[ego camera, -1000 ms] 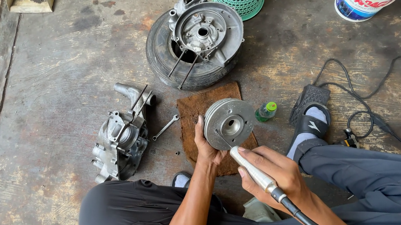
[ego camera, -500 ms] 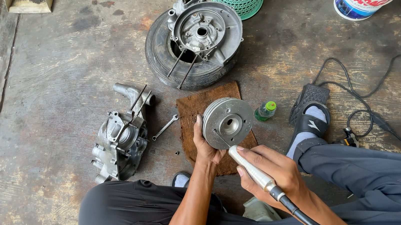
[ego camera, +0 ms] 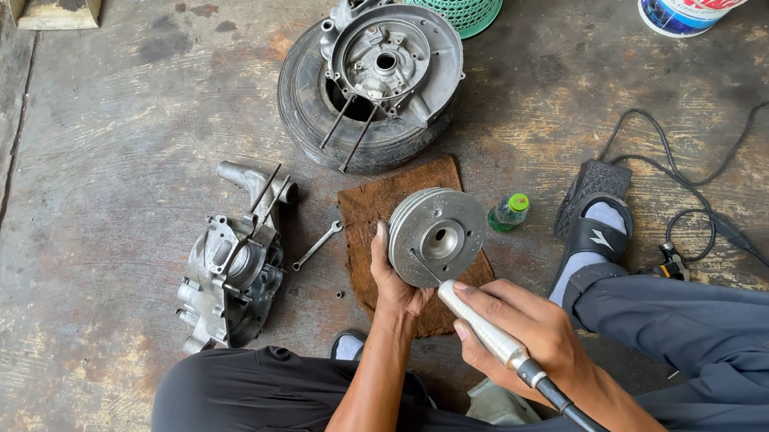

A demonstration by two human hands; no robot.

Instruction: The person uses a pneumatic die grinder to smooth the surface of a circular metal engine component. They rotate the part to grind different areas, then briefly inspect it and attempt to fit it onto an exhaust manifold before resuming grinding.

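Gripping from below, the left hand (ego camera: 393, 286) is clamped on a finned, round metal cylinder head (ego camera: 438, 224), tilted above a brown mat (ego camera: 375, 213). The right hand (ego camera: 525, 333) is closed around a smooth silver rotary handpiece (ego camera: 478, 324), its tip touching the head's face.

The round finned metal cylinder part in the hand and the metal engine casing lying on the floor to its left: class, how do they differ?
The round finned metal cylinder part is held tilted by the left hand over a brown mat; the grey metal engine casing lies untouched on the concrete floor. The cylinder part is compact and circular; the casing is longer and irregular. Both are bare grey metal.
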